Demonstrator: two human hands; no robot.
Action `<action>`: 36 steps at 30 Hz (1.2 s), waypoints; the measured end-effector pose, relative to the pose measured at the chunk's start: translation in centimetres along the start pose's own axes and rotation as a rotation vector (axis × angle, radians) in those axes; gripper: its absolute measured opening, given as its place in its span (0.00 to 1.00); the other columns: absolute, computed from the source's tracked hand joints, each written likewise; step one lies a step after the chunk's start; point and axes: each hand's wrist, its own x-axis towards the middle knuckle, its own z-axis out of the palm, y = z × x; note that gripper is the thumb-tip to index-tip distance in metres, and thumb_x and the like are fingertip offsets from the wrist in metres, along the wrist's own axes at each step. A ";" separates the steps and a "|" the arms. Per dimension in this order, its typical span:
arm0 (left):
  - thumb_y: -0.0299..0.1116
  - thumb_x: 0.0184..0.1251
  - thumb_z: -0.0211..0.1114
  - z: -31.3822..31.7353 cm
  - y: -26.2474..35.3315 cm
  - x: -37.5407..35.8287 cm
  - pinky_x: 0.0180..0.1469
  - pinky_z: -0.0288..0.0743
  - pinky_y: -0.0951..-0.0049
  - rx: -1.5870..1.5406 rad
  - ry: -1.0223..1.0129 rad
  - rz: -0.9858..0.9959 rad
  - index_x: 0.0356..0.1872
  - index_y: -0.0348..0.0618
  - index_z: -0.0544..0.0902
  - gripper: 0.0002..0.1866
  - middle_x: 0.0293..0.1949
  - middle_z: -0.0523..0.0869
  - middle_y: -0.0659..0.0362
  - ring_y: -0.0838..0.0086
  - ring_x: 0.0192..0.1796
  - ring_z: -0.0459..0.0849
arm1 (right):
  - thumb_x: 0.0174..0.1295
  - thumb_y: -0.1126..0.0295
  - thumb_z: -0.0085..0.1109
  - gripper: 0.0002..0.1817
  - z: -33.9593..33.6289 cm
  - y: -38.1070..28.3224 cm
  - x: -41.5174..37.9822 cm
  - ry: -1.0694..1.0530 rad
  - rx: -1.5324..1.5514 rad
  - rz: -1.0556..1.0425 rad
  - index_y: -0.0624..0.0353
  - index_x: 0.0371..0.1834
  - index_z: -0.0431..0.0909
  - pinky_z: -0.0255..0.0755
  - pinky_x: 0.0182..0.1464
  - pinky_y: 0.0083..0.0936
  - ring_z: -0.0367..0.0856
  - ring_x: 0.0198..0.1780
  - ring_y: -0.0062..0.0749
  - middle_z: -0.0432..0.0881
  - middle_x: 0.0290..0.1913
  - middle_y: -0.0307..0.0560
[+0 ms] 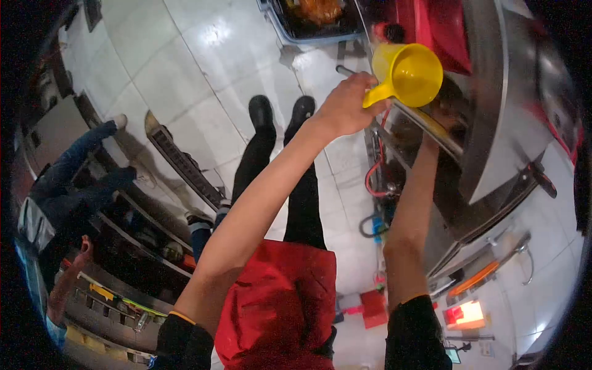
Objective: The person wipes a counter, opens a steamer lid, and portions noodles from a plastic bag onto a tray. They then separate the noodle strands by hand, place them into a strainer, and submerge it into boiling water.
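My left hand (348,106) is closed around the handle of a yellow plastic mug (418,75). The mug is tilted so that its open mouth faces me, and its inside looks yellow with a glossy bottom. Just beyond the metal bar (428,131) at the front of a steel counter, my right hand (449,116) reaches into a dark recess. Its fingers are dim and partly hidden, so what they touch does not show. A red plastic container (441,34) stands behind the mug.
A blue-grey tub (320,38) with dark and orange contents sits on the tiled floor (203,37). A red hose (370,179) hangs below the counter. Another person's jeans (80,154) and hand (83,251) appear at left, near a long dark floor grate (179,160).
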 end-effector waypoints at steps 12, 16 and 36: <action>0.30 0.70 0.59 -4.2 2.9 -3.8 0.38 0.75 0.69 -0.227 -0.130 -0.091 0.56 0.37 0.72 0.16 0.34 0.84 0.50 0.63 0.34 0.84 | 0.66 0.60 0.52 0.24 3.4 -0.5 3.7 -0.252 -0.370 -0.135 0.63 0.61 0.71 0.69 0.63 0.42 0.74 0.61 0.44 0.74 0.61 0.52; 0.31 0.74 0.56 -9.2 3.6 -8.6 0.36 0.73 0.78 -0.340 -0.058 -0.338 0.61 0.38 0.71 0.18 0.42 0.83 0.58 0.80 0.35 0.79 | 0.65 0.62 0.53 0.23 3.1 -0.9 7.4 -0.212 -0.284 -0.171 0.63 0.60 0.72 0.68 0.63 0.41 0.74 0.62 0.44 0.75 0.61 0.53; 0.35 0.77 0.52 -10.5 1.2 -16.5 0.36 0.69 0.81 -0.341 0.097 -0.517 0.62 0.39 0.71 0.18 0.36 0.80 0.61 0.82 0.34 0.74 | 0.59 0.66 0.65 0.27 3.2 1.2 -12.6 -0.093 -0.207 -0.096 0.66 0.60 0.73 0.66 0.64 0.40 0.75 0.60 0.49 0.76 0.61 0.57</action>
